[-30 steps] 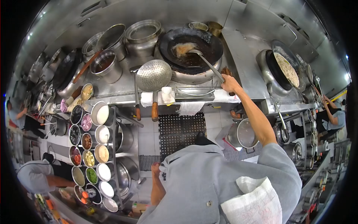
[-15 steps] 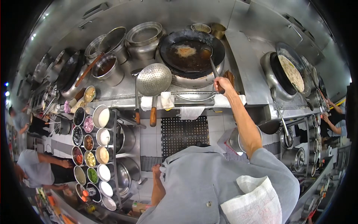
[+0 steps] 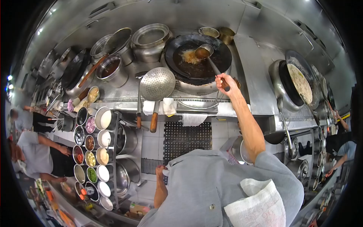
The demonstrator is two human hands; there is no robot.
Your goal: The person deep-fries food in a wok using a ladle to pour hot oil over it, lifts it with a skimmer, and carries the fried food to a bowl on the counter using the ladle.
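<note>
My right hand (image 3: 228, 84) is closed around the wooden handle of a ladle (image 3: 214, 64). Its bowl, tilted over a large dark wok (image 3: 174, 45), holds brownish liquid beside a patch of pale golden, frothing food (image 3: 190, 57). Dark oil-like liquid surrounds that food. Down by my side, my left hand (image 3: 160, 171) is curled closed near my grey shirt; whatever it may hold is hidden. A perforated strainer (image 3: 157, 84) with a wooden handle rests on the counter edge, left of the wok.
Metal pots, including one of brown liquid (image 3: 112, 71), stand left of the wok. Ingredient containers (image 3: 103, 156) fill a rack at left. Another wok (image 3: 301, 83) with pale food sits at right. A person (image 3: 36, 155) stands at left, another person's arm (image 3: 338, 160) at right.
The ladle's bowl has moved left and upward to the frothing food, tilting, and my right hand has turned with it. The view has shifted slightly. My left hand stays low.
</note>
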